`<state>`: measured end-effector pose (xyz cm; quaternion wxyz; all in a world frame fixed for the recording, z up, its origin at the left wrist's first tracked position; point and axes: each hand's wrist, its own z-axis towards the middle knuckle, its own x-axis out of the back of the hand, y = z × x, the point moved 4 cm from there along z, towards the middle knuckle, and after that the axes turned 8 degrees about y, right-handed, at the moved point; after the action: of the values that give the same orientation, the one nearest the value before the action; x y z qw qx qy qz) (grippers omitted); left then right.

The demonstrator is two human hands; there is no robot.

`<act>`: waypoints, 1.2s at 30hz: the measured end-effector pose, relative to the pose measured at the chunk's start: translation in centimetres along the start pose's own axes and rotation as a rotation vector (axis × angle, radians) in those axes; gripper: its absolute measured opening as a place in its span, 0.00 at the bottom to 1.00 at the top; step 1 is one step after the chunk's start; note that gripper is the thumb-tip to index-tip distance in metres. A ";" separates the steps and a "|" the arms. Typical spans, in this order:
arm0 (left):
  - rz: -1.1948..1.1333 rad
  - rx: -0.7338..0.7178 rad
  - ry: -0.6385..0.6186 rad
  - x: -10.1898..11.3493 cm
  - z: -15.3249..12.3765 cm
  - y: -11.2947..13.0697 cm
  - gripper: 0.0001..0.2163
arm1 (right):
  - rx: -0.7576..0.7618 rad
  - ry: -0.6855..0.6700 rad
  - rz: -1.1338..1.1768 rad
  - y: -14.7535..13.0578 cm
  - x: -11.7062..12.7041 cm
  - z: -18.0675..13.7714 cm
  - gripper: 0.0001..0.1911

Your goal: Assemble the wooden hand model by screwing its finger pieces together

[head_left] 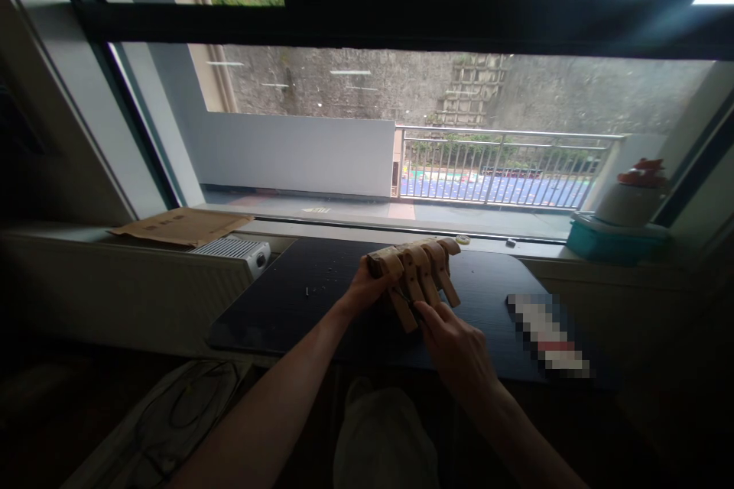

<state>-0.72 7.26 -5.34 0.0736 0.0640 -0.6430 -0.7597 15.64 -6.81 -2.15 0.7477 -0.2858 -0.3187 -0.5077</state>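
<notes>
My left hand (364, 289) is closed around the near left end of a wooden piece with several curved, hook-like arms (424, 271) and small dark holes or screw heads in them. The piece is held tilted over the dark table (275, 317). In my closed right hand (453, 336) is a thin dark tool (406, 296), perhaps a screwdriver. Its shaft points left, toward the nearest wooden arm; whether the tip touches the wood I cannot tell. Most of the tool's handle is hidden by my fingers.
Small bits, apparently screws (306, 292), lie on the table's left side. A blurred-out flat object (547, 336) lies at the right. Brown paper (183, 225) rests by the radiator (229, 248). A teal box (608, 237) stands on the sill beneath the window.
</notes>
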 end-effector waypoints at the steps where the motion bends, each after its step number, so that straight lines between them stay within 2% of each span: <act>1: 0.008 -0.002 0.002 0.0 0.0 0.0 0.31 | 0.067 0.017 -0.043 -0.2 0.3 0.0 0.19; 4: 0.006 -0.022 -0.002 0.1 0.0 0.0 0.31 | 0.212 0.058 -0.122 -0.8 0.7 -0.1 0.20; 7: -0.010 -0.027 -0.002 0.1 0.0 -0.3 0.31 | 0.229 0.056 -0.123 -0.8 0.4 -0.1 0.20; 12: -0.061 -0.020 -0.012 0.0 0.4 -0.8 0.32 | 0.050 0.025 0.053 0.2 -0.9 -0.1 0.17; 18: -0.049 -0.004 -0.003 -0.1 0.4 -0.7 0.32 | -0.203 0.022 0.392 1.2 -1.8 0.0 0.16; 21: -0.049 -0.003 0.000 -0.1 0.3 -0.6 0.32 | -0.244 -0.017 0.399 1.2 -1.7 0.2 0.16; 23: -0.040 -0.007 -0.002 -0.1 0.3 -0.5 0.32 | -0.217 -0.056 0.300 1.1 -1.3 0.3 0.17; 26: -0.033 -0.017 -0.012 -0.1 0.4 -0.6 0.31 | -0.100 -0.079 0.103 0.6 -0.4 0.3 0.20; 29: -0.042 -0.017 -0.014 -0.1 0.4 -0.8 0.32 | 0.084 -0.036 -0.051 -0.1 0.4 0.4 0.20; 32: -0.050 -0.008 -0.003 0.0 0.4 -0.8 0.32 | 0.217 0.001 -0.107 -0.8 0.6 0.4 0.20; 36: -0.046 -0.014 -0.007 0.0 0.2 -0.6 0.33 | 0.152 -0.005 -0.034 -0.6 0.1 0.5 0.18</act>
<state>-0.74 7.59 -5.86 0.0543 0.0753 -0.6364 -0.7657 15.02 -6.68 -1.76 0.7578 -0.2240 -0.3629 -0.4938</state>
